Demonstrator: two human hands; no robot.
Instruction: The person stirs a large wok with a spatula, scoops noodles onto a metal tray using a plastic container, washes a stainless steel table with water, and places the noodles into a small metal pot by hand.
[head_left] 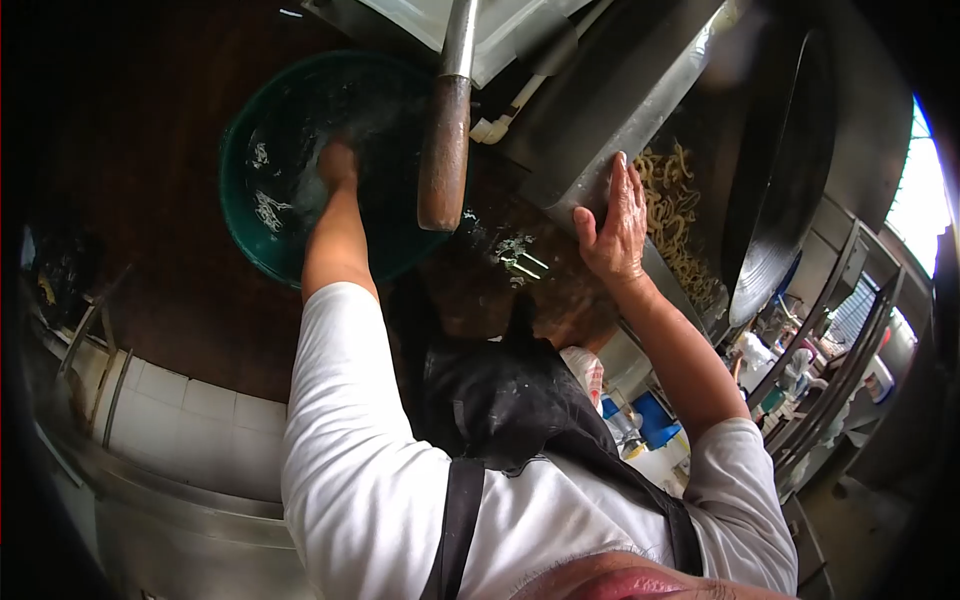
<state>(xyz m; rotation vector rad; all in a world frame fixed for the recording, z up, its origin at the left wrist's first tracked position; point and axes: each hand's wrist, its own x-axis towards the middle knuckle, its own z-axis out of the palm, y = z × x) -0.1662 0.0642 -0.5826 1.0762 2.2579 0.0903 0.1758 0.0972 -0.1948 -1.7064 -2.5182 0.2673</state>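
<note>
My left hand [340, 165] reaches down into a large dark green tub [236, 190] of water. The water hides its fingers, so their grip does not show. Small white glints or bits lie on the water beside the wrist. My right hand [618, 225], wet, rests with fingers stretched out against the steel edge [640, 120] of a counter or trough, holding nothing. Right beside it, pale curled strips of food [672, 195] lie spread along the steel surface.
A wooden handle [444, 150] on a metal shaft juts down over the tub's right rim. Behind it are a white container [420, 18] and a white pipe [495, 128]. A big round metal pan [780, 190] stands upright at the right. The brown floor [190, 300] looks wet.
</note>
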